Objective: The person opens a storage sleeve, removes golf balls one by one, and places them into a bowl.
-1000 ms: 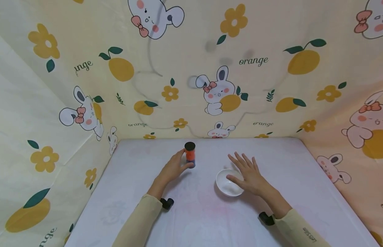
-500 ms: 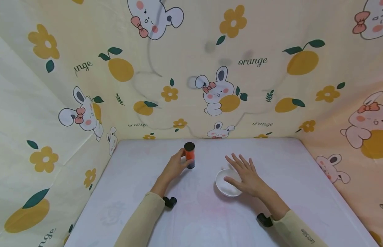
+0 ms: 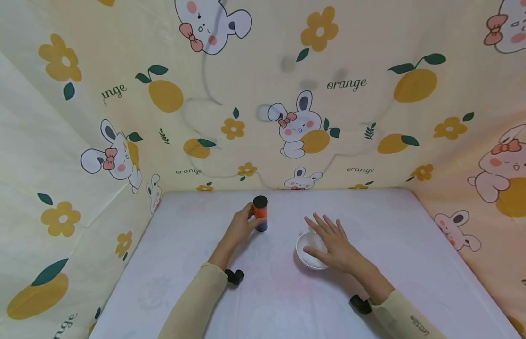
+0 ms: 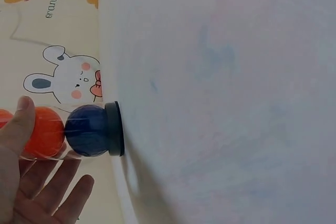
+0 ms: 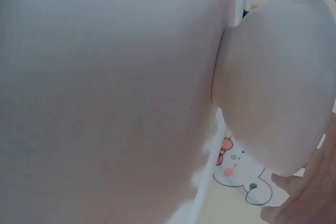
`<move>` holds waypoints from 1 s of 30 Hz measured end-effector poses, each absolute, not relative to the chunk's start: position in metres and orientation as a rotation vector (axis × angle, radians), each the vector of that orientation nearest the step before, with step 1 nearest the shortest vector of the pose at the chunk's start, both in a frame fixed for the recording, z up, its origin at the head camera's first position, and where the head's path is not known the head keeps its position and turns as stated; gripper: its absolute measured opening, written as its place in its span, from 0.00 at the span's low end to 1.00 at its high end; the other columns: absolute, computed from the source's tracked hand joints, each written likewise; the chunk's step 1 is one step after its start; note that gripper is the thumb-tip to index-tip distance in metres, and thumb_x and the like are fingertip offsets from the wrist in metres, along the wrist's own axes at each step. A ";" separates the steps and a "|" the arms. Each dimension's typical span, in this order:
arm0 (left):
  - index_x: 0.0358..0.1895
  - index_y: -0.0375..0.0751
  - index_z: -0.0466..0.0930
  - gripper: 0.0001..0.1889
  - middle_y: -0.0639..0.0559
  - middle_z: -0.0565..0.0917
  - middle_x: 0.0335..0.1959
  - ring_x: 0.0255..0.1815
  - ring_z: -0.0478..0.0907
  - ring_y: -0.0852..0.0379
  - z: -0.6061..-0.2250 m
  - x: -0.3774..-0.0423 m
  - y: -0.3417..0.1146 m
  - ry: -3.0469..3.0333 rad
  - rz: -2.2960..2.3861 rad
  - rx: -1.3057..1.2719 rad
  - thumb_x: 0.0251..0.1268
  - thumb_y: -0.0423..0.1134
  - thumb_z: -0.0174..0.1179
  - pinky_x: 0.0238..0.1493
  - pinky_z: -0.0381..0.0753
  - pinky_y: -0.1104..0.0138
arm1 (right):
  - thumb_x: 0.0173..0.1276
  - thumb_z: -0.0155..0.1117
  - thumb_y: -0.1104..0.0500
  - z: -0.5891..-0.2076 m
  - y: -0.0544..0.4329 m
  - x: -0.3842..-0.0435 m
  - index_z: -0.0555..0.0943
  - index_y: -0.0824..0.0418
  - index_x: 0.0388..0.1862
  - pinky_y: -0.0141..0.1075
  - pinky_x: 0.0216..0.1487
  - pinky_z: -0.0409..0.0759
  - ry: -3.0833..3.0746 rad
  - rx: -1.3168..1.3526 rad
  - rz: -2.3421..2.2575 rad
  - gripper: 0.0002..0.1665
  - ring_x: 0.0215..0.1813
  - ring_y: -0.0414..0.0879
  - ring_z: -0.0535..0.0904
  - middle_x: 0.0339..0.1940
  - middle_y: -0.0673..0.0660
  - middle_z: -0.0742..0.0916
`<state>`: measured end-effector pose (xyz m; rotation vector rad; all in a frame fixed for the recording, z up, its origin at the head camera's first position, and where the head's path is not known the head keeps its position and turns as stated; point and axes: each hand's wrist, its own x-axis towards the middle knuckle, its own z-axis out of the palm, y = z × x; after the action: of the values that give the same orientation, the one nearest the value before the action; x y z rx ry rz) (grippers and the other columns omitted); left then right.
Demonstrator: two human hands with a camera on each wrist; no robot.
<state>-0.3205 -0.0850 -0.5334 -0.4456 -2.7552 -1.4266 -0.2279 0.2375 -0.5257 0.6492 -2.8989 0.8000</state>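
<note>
My left hand (image 3: 238, 229) holds a clear upright tube (image 3: 261, 212) with a black lid between thumb and fingers. Through its wall show orange balls (image 4: 46, 132) above a dark blue ball (image 4: 88, 130). The tube's dark base (image 4: 115, 128) is at the tabletop in the left wrist view. My right hand (image 3: 338, 250) is spread, fingers straight, over the right side of a white bowl (image 3: 304, 256) and hides part of it. From the right wrist the bowl's smooth outer wall (image 5: 273, 87) shows, with fingertips right at its rim.
Everything stands on a table with a white cloth (image 3: 263, 296). A cream curtain (image 3: 254, 84) printed with rabbits and oranges rises behind the table and along both sides. A small black device (image 3: 234, 277) sits on the left wrist, another (image 3: 360, 304) on the right.
My left fingers and thumb have closed round the tube, which stays where it was. My right hand has shifted slightly left over the bowl.
</note>
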 end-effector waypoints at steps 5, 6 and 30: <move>0.68 0.41 0.76 0.26 0.42 0.86 0.64 0.68 0.81 0.42 -0.531 -0.315 -0.083 -2.717 -1.426 -0.487 0.73 0.43 0.73 0.72 0.78 0.49 | 0.74 0.66 0.30 -0.526 0.234 -0.227 0.59 0.45 0.89 0.70 0.82 0.35 -2.892 0.666 0.803 0.53 0.89 0.64 0.45 0.90 0.57 0.57; 0.68 0.40 0.77 0.26 0.42 0.86 0.63 0.68 0.81 0.43 -0.531 -0.314 -0.083 -2.704 -1.422 -0.510 0.73 0.42 0.73 0.72 0.78 0.49 | 0.74 0.66 0.30 -0.526 0.233 -0.227 0.59 0.45 0.89 0.70 0.82 0.35 -2.890 0.671 0.800 0.53 0.89 0.64 0.46 0.90 0.57 0.57; 0.69 0.45 0.78 0.30 0.48 0.83 0.59 0.58 0.85 0.48 -0.521 -0.276 -0.087 -2.678 -1.300 -0.704 0.68 0.49 0.76 0.62 0.86 0.56 | 0.74 0.68 0.31 -0.524 0.223 -0.228 0.59 0.45 0.89 0.69 0.83 0.40 -2.810 0.769 0.806 0.53 0.88 0.65 0.51 0.90 0.57 0.60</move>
<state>-0.2765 -0.0870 -0.5211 -0.7037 -2.6780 -1.2997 -0.2278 0.2234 -0.5238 0.7691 -2.8105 0.8064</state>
